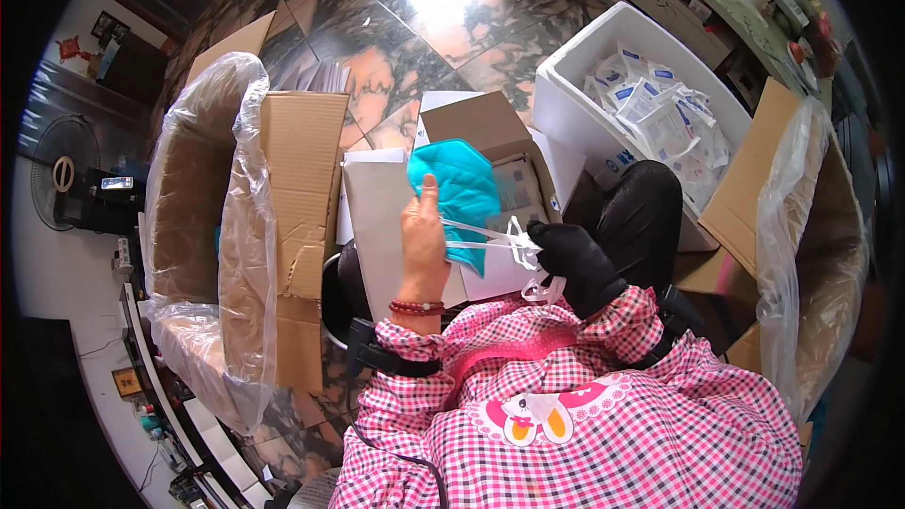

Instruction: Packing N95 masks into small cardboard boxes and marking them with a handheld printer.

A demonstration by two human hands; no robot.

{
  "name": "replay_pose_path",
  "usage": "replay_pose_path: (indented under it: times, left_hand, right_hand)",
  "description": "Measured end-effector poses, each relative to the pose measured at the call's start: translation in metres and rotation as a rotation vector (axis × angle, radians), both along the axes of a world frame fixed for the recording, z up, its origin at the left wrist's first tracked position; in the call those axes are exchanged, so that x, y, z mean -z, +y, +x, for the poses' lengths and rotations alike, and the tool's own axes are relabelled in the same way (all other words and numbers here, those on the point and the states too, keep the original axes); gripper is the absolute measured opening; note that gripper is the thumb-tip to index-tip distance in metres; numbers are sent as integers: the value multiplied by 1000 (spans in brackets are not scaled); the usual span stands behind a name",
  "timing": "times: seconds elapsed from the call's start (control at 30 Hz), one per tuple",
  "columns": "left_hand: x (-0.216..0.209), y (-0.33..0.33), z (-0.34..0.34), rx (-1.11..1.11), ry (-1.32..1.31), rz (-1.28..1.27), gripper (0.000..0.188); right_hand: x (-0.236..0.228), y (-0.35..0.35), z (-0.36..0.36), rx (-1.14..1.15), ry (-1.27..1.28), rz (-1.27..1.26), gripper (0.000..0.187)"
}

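My bare left hand grips a teal folded face mask by its left edge, thumb lying on top. From the mask's lower part, white elastic cords stretch across to my right hand, which wears a black glove. Its fingers are closed on a bunch of these white cords, some looped and dangling below. Beneath the mask stands an opened carton with white printed packets inside. A pale grey cardboard panel lies under my left hand.
On the left is a tall cardboard box lined with clear plastic; a similar lined box stands at the right. A white foam box holding many small sachets sits at the far right. Behind spreads a marbled tile floor.
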State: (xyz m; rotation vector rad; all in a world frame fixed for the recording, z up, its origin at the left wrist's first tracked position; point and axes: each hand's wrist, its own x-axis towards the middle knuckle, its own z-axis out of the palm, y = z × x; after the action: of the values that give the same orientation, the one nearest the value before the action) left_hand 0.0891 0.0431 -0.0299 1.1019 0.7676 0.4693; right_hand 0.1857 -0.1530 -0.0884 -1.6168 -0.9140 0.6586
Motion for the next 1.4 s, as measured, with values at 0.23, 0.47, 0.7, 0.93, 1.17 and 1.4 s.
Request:
replay_pose_path:
  times: [0.23, 0.47, 0.7, 0.93, 1.17, 1.4]
  left_hand:
    - [22, 19, -10, 54, 1, -47, 40]
    - [-21, 3, 3, -170, 24, -87, 40]
    - [-4, 5, 7, -100, 11, -37, 42]
    - [-5, -15, 17, -92, 35, 271, 52]
    - [19, -26, 21, -58, 90, 109, 50]
    - [2, -39, 20, 9, 201, -110, 45]
  right_hand:
    - [-73, -10, -5, 333, 966, -126, 26]
    - [-66, -44, 20, 400, 935, 198, 25]
    - [-88, -15, 10, 264, 766, 16, 27]
    - [-113, 21, -12, 18, -98, -353, 22]
    - [-116, 31, -9, 110, -612, 40, 22]
    - [-95, 32, -2, 117, 578, -38, 27]
